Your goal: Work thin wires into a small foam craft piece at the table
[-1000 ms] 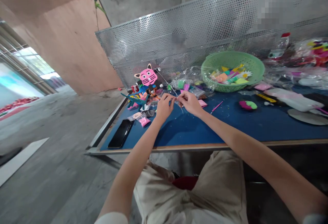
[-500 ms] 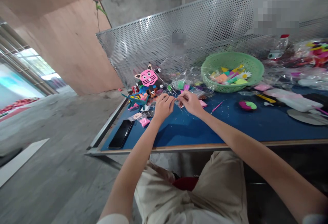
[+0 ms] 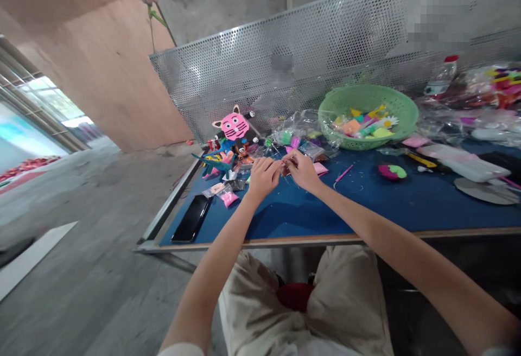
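My left hand [image 3: 264, 176] and my right hand [image 3: 302, 169] meet above the blue tabletop [image 3: 309, 212], fingertips pinched close together. Something small and thin is between them, too fine and too covered by the fingers to name. Thin pale strands show just below the right fingertips. Behind the hands leans a pink cat-faced figure [image 3: 235, 127]. Left of the left hand stands a teal clay figure [image 3: 215, 163], near a small bag of pink clay [image 3: 229, 198]. Flat pink packets [image 3: 320, 168] lie right beside my right hand.
A black phone [image 3: 191, 219] lies at the table's left corner. Behind to the right stands a green basket [image 3: 368, 141] with colourful pieces. A pink tool [image 3: 344, 174], a purple-and-green clay lump [image 3: 392, 171], a yellow-handled cutter [image 3: 421, 159] and a bottle [image 3: 442, 79] are farther right. A perforated metal panel [image 3: 244, 68] closes the back.
Both hands have shifted slightly, staying together with fingers pinched. The view has moved a little. Nothing on the table has visibly moved.
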A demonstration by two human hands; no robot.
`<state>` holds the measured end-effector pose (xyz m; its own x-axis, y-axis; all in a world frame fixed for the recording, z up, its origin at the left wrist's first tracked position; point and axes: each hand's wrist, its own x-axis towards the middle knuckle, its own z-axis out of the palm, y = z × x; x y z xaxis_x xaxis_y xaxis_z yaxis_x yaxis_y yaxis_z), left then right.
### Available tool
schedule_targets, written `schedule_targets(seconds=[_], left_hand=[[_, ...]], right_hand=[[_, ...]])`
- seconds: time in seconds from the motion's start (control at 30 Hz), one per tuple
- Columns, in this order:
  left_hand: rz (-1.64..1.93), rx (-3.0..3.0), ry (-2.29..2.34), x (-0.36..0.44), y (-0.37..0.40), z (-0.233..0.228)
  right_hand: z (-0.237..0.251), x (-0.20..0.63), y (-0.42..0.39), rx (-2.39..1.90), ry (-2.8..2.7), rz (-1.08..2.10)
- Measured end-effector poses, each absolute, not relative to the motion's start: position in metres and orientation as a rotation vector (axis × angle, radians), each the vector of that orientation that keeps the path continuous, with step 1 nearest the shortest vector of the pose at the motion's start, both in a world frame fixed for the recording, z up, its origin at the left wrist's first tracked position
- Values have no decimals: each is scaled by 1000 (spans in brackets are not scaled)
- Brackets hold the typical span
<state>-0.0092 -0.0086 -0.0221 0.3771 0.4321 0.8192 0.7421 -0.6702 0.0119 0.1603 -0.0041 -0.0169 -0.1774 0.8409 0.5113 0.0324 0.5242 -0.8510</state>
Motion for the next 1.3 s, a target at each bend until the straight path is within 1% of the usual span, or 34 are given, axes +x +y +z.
schedule_targets(seconds=[0.13,0.23,0.37,0.47,0.6,0.7,0.87,1.0,1.3], left_hand=[[-1268,-2330,-1024,-5,-6,-26],[-1353,-2377,-1112,-6,-5,-25],[-1388,-2559,-1160,-11,-3,-22],[-1496,-2664,-1157,-11,-4,-21],[-1715,-2725,-1274,-6,-7,-21],[-1958,-2750,-1356,-2,-8,-20],[-2391,-2850,-1431,3,-4,-21],[-2654,-2845,-1530,5,2,-28],[-2937,-2711,-1713,5,6,-36]], right_hand=[[-22,159,-2,-755,-1572,867],[-25,160,1,-746,-1579,838],[-26,164,5,-774,-1631,785],[-27,169,9,-787,-1656,764],[-27,173,11,-785,-1699,783],[-26,171,11,-795,-1701,791],[-27,169,12,-832,-1686,650],[-31,171,15,-811,-1684,678],[-32,174,15,-840,-1653,761]])
